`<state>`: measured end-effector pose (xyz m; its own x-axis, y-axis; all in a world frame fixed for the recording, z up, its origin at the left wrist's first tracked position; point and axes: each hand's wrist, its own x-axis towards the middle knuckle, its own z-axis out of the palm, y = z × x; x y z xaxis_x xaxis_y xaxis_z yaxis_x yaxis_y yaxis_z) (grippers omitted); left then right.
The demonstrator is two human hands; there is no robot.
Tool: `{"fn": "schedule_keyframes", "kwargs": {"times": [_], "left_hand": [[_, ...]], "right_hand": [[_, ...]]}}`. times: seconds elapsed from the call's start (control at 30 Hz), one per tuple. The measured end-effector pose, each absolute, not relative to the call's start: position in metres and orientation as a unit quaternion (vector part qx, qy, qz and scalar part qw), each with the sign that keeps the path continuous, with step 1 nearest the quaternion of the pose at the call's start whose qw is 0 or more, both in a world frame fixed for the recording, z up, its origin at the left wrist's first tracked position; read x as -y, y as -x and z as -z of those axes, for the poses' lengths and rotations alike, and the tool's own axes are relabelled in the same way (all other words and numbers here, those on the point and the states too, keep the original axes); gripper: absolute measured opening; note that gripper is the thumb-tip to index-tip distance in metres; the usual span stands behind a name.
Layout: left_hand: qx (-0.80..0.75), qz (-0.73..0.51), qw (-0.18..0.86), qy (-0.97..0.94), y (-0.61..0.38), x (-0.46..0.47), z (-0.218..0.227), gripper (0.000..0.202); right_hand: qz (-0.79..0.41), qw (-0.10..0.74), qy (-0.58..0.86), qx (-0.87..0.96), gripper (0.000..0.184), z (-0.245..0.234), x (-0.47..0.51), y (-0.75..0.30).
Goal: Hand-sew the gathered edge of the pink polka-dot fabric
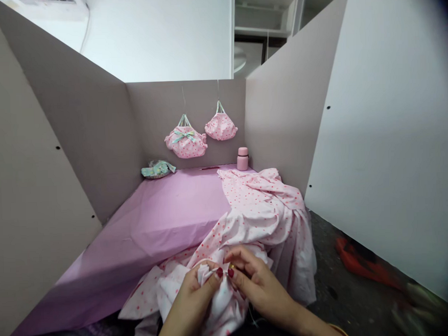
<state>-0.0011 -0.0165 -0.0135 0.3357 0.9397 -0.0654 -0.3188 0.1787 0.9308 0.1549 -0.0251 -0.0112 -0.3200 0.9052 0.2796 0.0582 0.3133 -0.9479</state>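
Note:
Pink-and-white dotted cloth (244, 226) drapes over the table's right side and down into my lap. My left hand (201, 289) is closed on a gathered fold of it, thumb on top. Close beside it, my right hand (252, 279) pinches with thumb and forefinger at the same fold. What lies in that pinch is too small to make out. A small gold-coloured ring or thimble (232, 267) shows at the right fingers. Below the right hand hangs a loose pale thread (253, 320).
Purple cloth (181, 199) covers the table, with grey panels (280, 97) around it. Two dotted fabric pouches (188, 142) hang at the back. A pink bottle (242, 160) stands at back right, a green patterned cloth bundle (158, 169) at back left. Something red (363, 263) lies on the floor.

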Motion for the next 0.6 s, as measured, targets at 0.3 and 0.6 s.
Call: {"fn": "schedule_keyframes", "kwargs": {"times": [0.3, 0.6], "left_hand": [[-0.363, -0.461, 0.603, -0.541, 0.001, 0.016, 0.012, 0.010], [-0.369, -0.447, 0.496, -0.646, 0.003, 0.022, -0.009, 0.015]], "right_hand": [[-0.196, 0.431, 0.359, 0.805, 0.016, -0.012, 0.025, -0.151], [-0.227, 0.518, 0.220, 0.794, 0.017, -0.020, 0.030, -0.157]]}}
